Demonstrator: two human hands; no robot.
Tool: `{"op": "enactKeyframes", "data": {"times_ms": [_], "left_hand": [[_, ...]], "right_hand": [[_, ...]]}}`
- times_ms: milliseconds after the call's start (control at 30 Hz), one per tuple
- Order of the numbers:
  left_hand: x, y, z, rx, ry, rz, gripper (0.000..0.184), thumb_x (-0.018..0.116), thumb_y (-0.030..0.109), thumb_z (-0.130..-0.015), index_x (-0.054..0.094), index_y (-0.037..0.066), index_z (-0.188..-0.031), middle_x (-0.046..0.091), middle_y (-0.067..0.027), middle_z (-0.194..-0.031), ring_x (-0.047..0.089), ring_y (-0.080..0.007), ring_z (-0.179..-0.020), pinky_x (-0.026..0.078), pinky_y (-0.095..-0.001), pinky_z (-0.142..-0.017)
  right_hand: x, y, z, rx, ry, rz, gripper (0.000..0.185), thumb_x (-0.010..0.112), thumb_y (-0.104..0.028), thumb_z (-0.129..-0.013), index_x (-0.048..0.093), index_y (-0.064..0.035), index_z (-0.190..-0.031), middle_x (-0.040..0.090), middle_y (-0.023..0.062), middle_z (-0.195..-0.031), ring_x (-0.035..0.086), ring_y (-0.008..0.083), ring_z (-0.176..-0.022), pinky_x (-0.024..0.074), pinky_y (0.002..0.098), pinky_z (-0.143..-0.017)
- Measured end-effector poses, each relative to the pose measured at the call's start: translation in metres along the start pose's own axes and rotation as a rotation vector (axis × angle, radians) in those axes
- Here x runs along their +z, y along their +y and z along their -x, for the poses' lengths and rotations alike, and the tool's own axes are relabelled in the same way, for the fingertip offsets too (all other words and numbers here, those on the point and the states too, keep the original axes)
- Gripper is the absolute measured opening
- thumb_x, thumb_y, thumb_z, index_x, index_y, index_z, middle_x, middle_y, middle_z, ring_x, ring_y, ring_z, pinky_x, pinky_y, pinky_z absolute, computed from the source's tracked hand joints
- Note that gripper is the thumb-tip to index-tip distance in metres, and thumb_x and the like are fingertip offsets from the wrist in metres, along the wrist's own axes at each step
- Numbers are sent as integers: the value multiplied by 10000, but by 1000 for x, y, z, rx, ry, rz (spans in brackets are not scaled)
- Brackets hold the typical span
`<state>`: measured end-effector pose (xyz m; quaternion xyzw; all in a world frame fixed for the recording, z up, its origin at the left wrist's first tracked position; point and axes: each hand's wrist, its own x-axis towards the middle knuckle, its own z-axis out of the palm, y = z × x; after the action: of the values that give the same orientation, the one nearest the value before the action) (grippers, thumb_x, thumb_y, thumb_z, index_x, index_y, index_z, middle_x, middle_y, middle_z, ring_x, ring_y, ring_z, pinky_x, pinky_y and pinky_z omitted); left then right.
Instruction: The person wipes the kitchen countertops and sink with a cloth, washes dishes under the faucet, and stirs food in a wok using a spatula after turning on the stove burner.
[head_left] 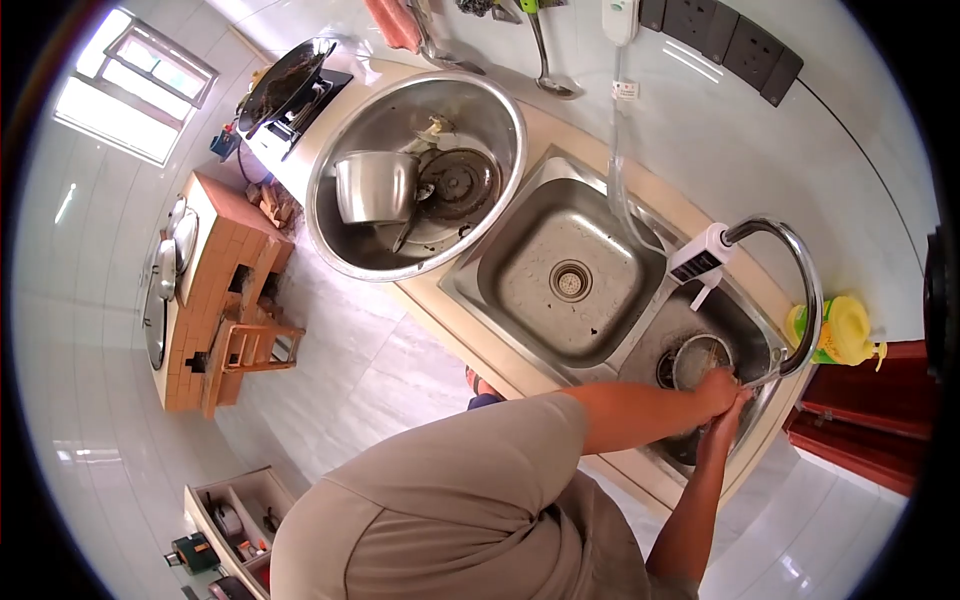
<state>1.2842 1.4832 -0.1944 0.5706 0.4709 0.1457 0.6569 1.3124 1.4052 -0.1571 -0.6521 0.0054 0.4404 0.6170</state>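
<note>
Over the small right-hand basin (pixel 640 352), my left hand (pixel 714 391) and my right hand (pixel 726 418) are pressed together at the end of the curved chrome spout (pixel 815 295). Both look closed, and whatever may be between them is hidden. Close beside my left hand, a round metal bowl (pixel 690 362) sits in the basin, its inside partly visible. Dark round cookware shows partly beneath my wrists. The spout rises from a white faucet body (pixel 700 254) with a small display.
The larger sink basin (pixel 540 235) has a drain and few scraps. Left of it, a wide steel tub (pixel 322 215) holds a steel pot (pixel 375 187), a dark lid (pixel 458 183) and a ladle. A yellow bottle (pixel 845 330) stands behind the spout. A wok (pixel 287 85) rests on the stove.
</note>
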Motion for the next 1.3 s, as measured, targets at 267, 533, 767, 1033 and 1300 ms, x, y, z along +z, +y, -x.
{"op": "enactKeyframes", "data": {"times_ms": [267,533,767,1033,1300], "left_hand": [[-28,21,13,176,-262,-675,334,690,312,-903,770,32,-1066,753,-215,-1048,745,-376,-994,603,-515,-845],[3,-41,36,329,224,-927,420,472,351,-1069,566,144,-1422,526,-191,-1507,440,-400,-1435,248,-594,-1220],[-108,-11,73,376,-70,-482,677,524,250,-1062,238,179,-1671,461,-249,-1585,529,-394,-1379,421,-443,-1130],[-135,-33,71,225,-144,-408,814,689,328,-950,315,65,-1624,679,-283,-1253,690,-420,-1096,520,-482,-967],[-154,-32,82,316,-151,-577,689,695,288,-971,425,94,-1574,606,-256,-1393,668,-362,-1120,540,-442,-963]], "right_hand": [[7,16,41,-124,-151,-297,591,427,-524,-1121,522,-82,-1501,609,70,-1458,603,221,-1308,477,390,-1101],[40,18,9,175,-348,-731,338,491,-327,-1102,630,-92,-1302,696,63,-1263,658,298,-1169,532,509,-1041],[41,71,-73,-89,-20,-301,206,624,-158,-1038,657,-65,-1219,717,92,-1065,696,216,-844,599,368,-730],[51,69,-56,-266,232,250,302,701,-307,-998,720,-17,-917,652,42,-739,600,172,-622,437,353,-522],[36,45,-27,111,60,-144,159,681,-242,-1000,654,-97,-1059,643,47,-759,645,200,-585,434,352,-432]]}}
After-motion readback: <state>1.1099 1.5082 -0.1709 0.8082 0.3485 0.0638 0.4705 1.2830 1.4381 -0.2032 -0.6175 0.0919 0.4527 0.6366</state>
